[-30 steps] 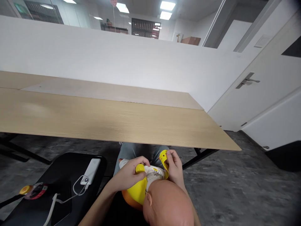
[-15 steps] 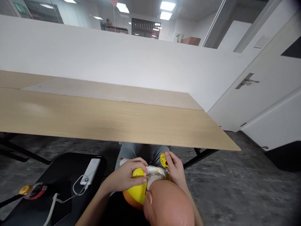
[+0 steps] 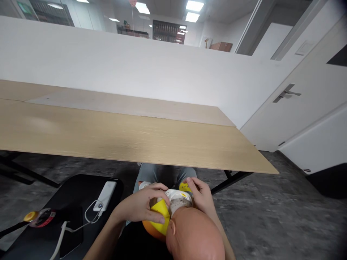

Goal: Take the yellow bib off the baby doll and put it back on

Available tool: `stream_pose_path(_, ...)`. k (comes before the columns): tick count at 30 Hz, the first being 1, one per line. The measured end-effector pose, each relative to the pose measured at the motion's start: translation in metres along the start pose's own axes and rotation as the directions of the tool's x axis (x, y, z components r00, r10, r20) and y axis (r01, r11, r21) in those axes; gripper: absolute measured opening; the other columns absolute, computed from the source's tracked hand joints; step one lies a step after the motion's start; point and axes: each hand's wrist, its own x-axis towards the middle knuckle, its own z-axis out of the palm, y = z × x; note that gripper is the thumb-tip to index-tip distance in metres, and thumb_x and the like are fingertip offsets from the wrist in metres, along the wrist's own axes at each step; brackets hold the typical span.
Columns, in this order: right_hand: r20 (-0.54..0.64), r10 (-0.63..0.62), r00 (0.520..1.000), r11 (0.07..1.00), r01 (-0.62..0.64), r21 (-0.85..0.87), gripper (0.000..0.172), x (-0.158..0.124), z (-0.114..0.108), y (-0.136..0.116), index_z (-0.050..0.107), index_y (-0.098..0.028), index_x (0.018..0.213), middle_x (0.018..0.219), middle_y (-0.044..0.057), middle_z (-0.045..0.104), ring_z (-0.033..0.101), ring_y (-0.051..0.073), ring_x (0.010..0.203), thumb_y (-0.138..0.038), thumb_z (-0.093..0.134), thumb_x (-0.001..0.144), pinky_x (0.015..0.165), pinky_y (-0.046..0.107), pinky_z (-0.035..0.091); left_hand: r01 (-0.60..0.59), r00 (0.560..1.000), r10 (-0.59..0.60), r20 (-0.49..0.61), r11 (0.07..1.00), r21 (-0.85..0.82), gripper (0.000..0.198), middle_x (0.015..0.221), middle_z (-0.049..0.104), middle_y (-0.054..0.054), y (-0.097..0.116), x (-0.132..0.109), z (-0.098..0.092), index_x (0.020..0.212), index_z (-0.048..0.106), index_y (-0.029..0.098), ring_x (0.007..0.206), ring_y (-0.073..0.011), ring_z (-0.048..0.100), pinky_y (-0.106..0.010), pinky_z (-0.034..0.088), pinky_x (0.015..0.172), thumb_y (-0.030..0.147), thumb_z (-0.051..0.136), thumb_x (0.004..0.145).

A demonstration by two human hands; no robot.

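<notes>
The baby doll [image 3: 193, 234] lies on my lap with its bald head toward me and its body pointing away, over my knees in gray-blue jeans [image 3: 162, 176]. A white cloth [image 3: 179, 196] with small yellow marks wraps the doll's middle. A yellow flap [image 3: 160, 216] sits below the cloth on the left side of the doll, with an orange piece [image 3: 149, 230] under it. A small yellow tab [image 3: 184, 187] shows beyond the cloth on the right.

My left hand [image 3: 141, 204] is closed: the fingers curl over the far edge of the cloth and the thumb presses on the yellow flap, gripping both. My right hand [image 3: 200, 195] is partly open, with the fingers [image 3: 193, 184] curved against the right edge of the cloth, just beside the yellow tab. I cannot tell whether this hand is gripping.

To my left, a black seat [image 3: 81, 191] carries a white power bank [image 3: 104, 196] with a white cable [image 3: 88, 216], and a round red and yellow object [image 3: 40, 218] lies near its edge. A wooden table [image 3: 108, 141] runs across in front of me, above the gray floor [image 3: 257, 202]. Beyond it stand a white partition [image 3: 135, 61] and, to the right, a white door with a lever handle [image 3: 284, 93].
</notes>
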Motion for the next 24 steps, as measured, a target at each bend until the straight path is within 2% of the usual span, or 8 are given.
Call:
stream_pose_path(4, 0.021, -0.01, 1.0, 1.0, 0.01, 0.011, 0.041, -0.0002, -0.0003, 0.0006, 0.069, -0.017, 0.086, 0.089, 0.008, 0.069, 0.06, 0.022, 0.086, -0.056, 0.058, 0.085, 0.078, 0.032, 0.045, -0.049, 0.998, 0.05, 0.033, 0.999, -0.023, 0.051, 0.129, 0.052, -0.004, -0.0016, 0.0007, 0.0006, 0.107, 0.069, 0.028, 0.123, -0.0282, 0.046, -0.036, 0.036, 0.105, 0.038, 0.085, 0.06)
stream_pose_path(9, 0.02, -0.02, 1.0, 1.0, 0.02, 0.004, 0.041, 0.0001, 0.0022, -0.0018, 0.068, -0.016, 0.085, 0.089, 0.009, 0.068, 0.06, 0.023, 0.086, -0.057, 0.06, 0.083, 0.08, 0.034, 0.045, -0.092, 0.994, 0.093, 0.06, 0.996, -0.016, 0.063, 0.129, 0.051, -0.005, -0.0022, 0.0006, -0.0004, 0.112, 0.065, 0.027, 0.123, -0.0284, 0.046, -0.037, 0.036, 0.106, 0.038, 0.087, 0.054)
stream_pose_path(14, 0.042, -0.02, 0.999, 0.999, 0.018, 0.042, 0.038, 0.0012, 0.0033, -0.0017, 0.067, -0.017, 0.088, 0.092, 0.008, 0.068, 0.059, 0.022, 0.089, -0.054, 0.06, 0.084, 0.081, 0.033, 0.045, -0.06, 0.998, 0.06, 0.011, 0.998, -0.023, 0.047, 0.134, 0.05, -0.005, -0.0007, 0.0004, -0.0008, 0.109, 0.069, 0.027, 0.123, -0.0282, 0.047, -0.034, 0.038, 0.105, 0.034, 0.081, 0.065)
stream_pose_path(18, 0.043, -0.027, 0.999, 0.999, 0.026, 0.021, 0.038, 0.0014, 0.0026, -0.002, 0.066, -0.017, 0.085, 0.087, 0.007, 0.066, 0.058, 0.021, 0.084, -0.053, 0.059, 0.085, 0.078, 0.032, 0.044, -0.086, 0.994, 0.082, -0.067, 0.995, -0.053, 0.037, 0.127, 0.058, -0.007, 0.0011, 0.004, 0.0005, 0.103, 0.073, 0.022, 0.118, -0.0267, 0.052, -0.031, 0.04, 0.101, 0.04, 0.077, 0.072)
stream_pose_path(24, 0.052, -0.013, 0.999, 0.999, 0.01, 0.051, 0.036, 0.001, 0.004, -0.0001, 0.066, -0.017, 0.087, 0.09, 0.007, 0.067, 0.059, 0.021, 0.087, -0.053, 0.059, 0.085, 0.081, 0.032, 0.044, -0.082, 0.991, 0.073, -0.11, 0.994, -0.073, 0.023, 0.118, 0.062, -0.005, 0.0024, 0.0087, 0.0035, 0.088, 0.074, 0.019, 0.106, -0.0216, 0.058, -0.028, 0.042, 0.095, 0.039, 0.074, 0.077)
